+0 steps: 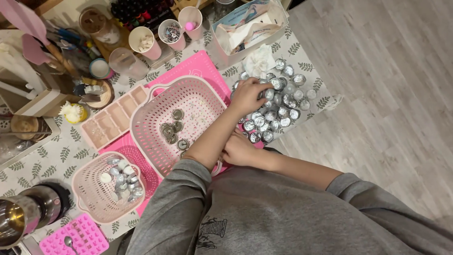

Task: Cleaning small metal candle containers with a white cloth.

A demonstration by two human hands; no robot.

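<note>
Tealight cups [278, 101], small round silver metal shells, lie in a loose heap on the leaf-patterned tablecloth [52, 158] at the far right part of the table, just below a crumpled white tissue [258, 60]. Your left hand [246, 96] reaches across to the left edge of that heap, palm down, fingers curled onto the cups and touching them; whether a cup is pinched between the fingers cannot be determined from this view. Your right hand [239, 150] sits nearer your body, beneath the left forearm, at the lower edge of the heap; it is loosely closed, and you cannot tell what, if anything, it holds. To the left of both hands, a large pink perforated basket [177, 123] rests on a pink silicone mat [200, 66] and contains a few dark, emptied cups on its floor. A smaller pink basket [106, 186] near the table's front edge holds more silver cups, some with white wax showing. A pale pink bar mould [113, 120] lies just beside the large basket. A pink small-cavity mould [80, 236] lies at the lower left, near a steel pot [19, 217]. Pink paper cups [146, 41] and an open white box [247, 26] stand along the far edge.
</note>
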